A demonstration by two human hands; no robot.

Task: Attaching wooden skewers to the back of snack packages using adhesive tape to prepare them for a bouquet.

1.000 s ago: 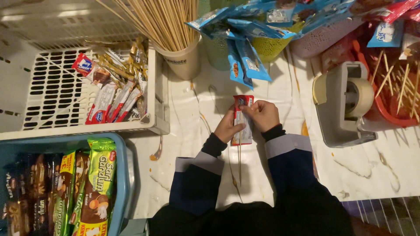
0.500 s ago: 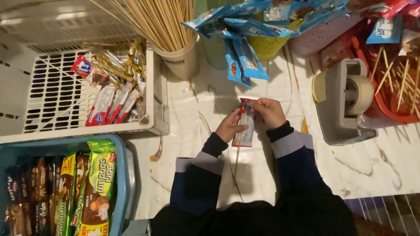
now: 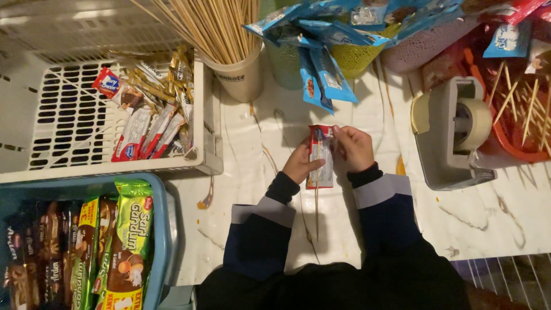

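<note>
**Red snack packet on a skewer, held in both hands**

Held item: one small flat packet [image 3: 320, 156], red with a pale panel, upright over the white table [image 3: 488, 224]. Thin wooden skewer [image 3: 316, 212] running down from its lower edge toward the body. Left hand [image 3: 299, 163] closed on the packet's left edge, thumb across the face; right hand [image 3: 354, 147] pinching the upper right corner. Both grips clamped on the packet.

Just above the grip: hanging blue packets [image 3: 321, 74], several, with a pictured biscuit on one; exact count not clear. Behind them two mesh cups, one green [image 3: 285, 66], one yellow [image 3: 353, 60].

Up and left of the grip: one beige cup [image 3: 241, 77] packed with skewers [image 3: 212, 26], too many to count.

Far left of the grip: white slatted crate [image 3: 63, 126] holding red-and-white bar packets [image 3: 143, 135], about four, plus gold-wrapped pieces [image 3: 166, 77].

Below left of the grip: blue bin [image 3: 162, 229] with long biscuit packs, two green [image 3: 129, 247], the others brown [image 3: 40, 252].

Right of the grip: one grey tape dispenser [image 3: 447, 149] carrying two rolls. Beyond it a red basket [image 3: 511, 143] with loose skewers.
</note>
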